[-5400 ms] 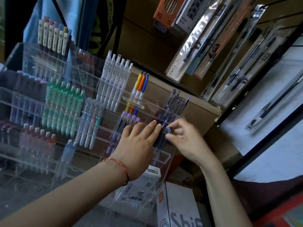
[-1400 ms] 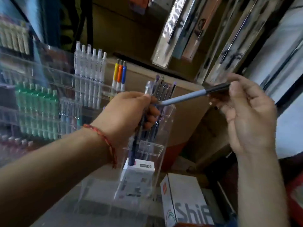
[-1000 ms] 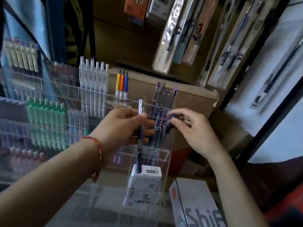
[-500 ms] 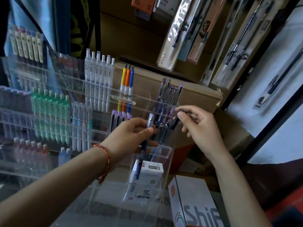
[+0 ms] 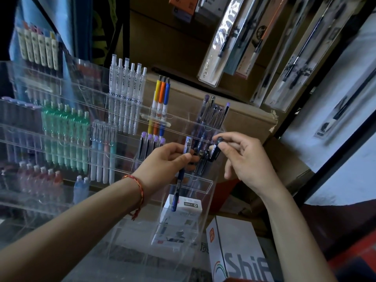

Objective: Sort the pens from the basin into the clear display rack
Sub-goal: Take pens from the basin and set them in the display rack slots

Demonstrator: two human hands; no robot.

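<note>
Left hand: left hand (image 5: 164, 161), ctr of frame, grips blue pen (image 5: 180, 180) mid-barrel, fingers curled round it; pen near upright, clip end up, tip down in front of small white box (image 5: 184, 205).
Right hand: right hand (image 5: 248, 161), ctr right, pinches dark pen (image 5: 215, 150) by its top end betw thumb & fingertips; pen tilted, lower end among the pens in the rack's far-right slot.
Rack: clear display rack (image 5: 205, 184) fills left & ctr of frame; stepped tiers, see-through walls.
Pens in rack: white pens (image 5: 128, 94) top ctr; yellow/orange/blue trio (image 5: 161, 98) just right of them; green pens (image 5: 65, 135) left; pastel pens (image 5: 103, 155) below the white; purple-capped pens (image 5: 150, 143) just left of left hand; dark pens (image 5: 213, 112) far-right column, upper tier.
Small white box: at rack's btm right; in it or behind it, can't tell.
Surface: grey mottled bench (image 5: 126, 253) shows thru rack base, btm ctr; white carton (image 5: 240, 255) w/ "Shi" lettering btm right, beside rack.
Behind rack: brown cardboard box (image 5: 248, 121), ctr right.
Upper right: blister packs (image 5: 225, 37) of brushes hang tilted; orange pack (image 5: 181, 3) at top edge.
Right edge: black frame bar (image 5: 335, 159) runs diagonally; pale sheets (image 5: 345, 88) beyond it.
Upper left: blue cloth (image 5: 30, 21); row of cream markers (image 5: 38, 47) in front.
Wrist: red string bracelet (image 5: 138, 190) on left wrist.
Light: dim; rack's left part blurred.
</note>
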